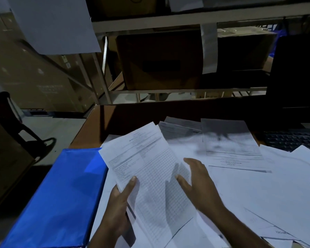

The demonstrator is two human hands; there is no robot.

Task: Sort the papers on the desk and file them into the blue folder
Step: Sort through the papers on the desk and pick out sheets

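Note:
My left hand [119, 208] grips a small stack of printed sheets [143, 158] by its lower left edge, thumb on top, and lifts it off the desk. My right hand [199, 183] hovers just right of that stack with fingers straight and spread, holding nothing. The blue folder [61, 197] lies shut on the desk's left side, its right edge partly under the held sheets. Many loose papers [258, 190] cover the desk to the right of my hands, overlapping one another.
A dark keyboard [292, 138] and a monitor [293, 72] stand at the right back of the brown desk [125, 115]. Metal shelving with cardboard boxes [159, 59] rises behind. A dark chair [9, 119] stands on the floor at the left.

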